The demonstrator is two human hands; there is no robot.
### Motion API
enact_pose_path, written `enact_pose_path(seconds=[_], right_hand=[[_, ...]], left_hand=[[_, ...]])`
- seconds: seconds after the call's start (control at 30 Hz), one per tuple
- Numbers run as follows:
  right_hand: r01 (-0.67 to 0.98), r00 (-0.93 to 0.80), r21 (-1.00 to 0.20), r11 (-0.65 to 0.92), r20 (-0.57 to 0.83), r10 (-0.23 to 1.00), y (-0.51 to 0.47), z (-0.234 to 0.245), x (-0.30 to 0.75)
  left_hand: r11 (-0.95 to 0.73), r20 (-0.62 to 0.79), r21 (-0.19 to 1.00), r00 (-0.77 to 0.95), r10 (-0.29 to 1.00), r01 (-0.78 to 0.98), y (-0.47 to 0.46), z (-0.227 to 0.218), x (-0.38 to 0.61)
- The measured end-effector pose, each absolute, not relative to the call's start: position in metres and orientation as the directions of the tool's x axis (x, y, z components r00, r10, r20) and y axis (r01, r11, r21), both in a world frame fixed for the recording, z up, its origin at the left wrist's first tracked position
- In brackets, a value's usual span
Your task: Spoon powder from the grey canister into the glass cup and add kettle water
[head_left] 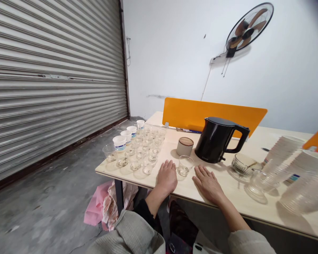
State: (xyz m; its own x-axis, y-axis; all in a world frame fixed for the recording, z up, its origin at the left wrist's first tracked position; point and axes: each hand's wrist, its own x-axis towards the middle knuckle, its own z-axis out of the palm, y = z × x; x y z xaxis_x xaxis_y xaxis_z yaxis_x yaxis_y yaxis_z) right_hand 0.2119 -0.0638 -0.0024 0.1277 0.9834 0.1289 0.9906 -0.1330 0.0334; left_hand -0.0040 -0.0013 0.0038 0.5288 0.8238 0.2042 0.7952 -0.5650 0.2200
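My left hand (167, 176) lies flat on the light wooden table (190, 190), fingers stretched out, holding nothing. My right hand (207, 181) rests flat beside it, also with nothing in it. Between the two hands stands a small clear glass cup (185, 165), just beyond the fingertips and touched by neither. Behind it are a grey canister with a wooden lid (184, 146) and a black electric kettle (216, 139) with its handle to the right.
Several rows of small clear glasses (141, 155) cover the table's left end, with white paper cups (126, 137) along its far-left edge. Stacks of clear plastic cups (294, 173) and a ribbed glass bowl (241, 164) lie at the right. An orange divider (198, 111) stands behind. Pink bags (106, 204) sit on the floor.
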Motion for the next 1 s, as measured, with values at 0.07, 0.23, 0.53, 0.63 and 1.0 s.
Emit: enact_pose_path(seconds=[0.07, 0.23, 0.53, 0.63, 1.0], right_hand=[[0.992, 0.125, -0.003, -0.126, 0.152, 0.980, -0.064, -0.004, 0.215], [0.958, 0.087, -0.285, -0.006, 0.275, 0.958, -0.059, -0.006, 0.220], [0.654, 0.240, -0.748, 0.115, 0.349, 0.906, -0.029, -0.009, 0.190], [0.609, 0.253, -0.784, 0.123, 0.339, 0.906, -0.025, -0.008, 0.187], [0.574, 0.304, -0.812, 0.107, 0.333, 0.893, -0.027, -0.001, 0.185]], left_hand=[[-0.567, 0.209, 0.218, 0.530, 0.822, 0.794, -0.001, 0.003, -0.004], [-0.570, 0.232, 0.230, 0.525, 0.819, 0.789, 0.002, 0.000, -0.003], [-0.586, 0.266, 0.254, 0.527, 0.807, 0.770, 0.001, 0.000, -0.004], [-0.586, 0.267, 0.265, 0.525, 0.808, 0.766, 0.002, -0.001, -0.003], [-0.566, 0.295, 0.350, 0.486, 0.823, 0.746, 0.002, 0.001, -0.002]])
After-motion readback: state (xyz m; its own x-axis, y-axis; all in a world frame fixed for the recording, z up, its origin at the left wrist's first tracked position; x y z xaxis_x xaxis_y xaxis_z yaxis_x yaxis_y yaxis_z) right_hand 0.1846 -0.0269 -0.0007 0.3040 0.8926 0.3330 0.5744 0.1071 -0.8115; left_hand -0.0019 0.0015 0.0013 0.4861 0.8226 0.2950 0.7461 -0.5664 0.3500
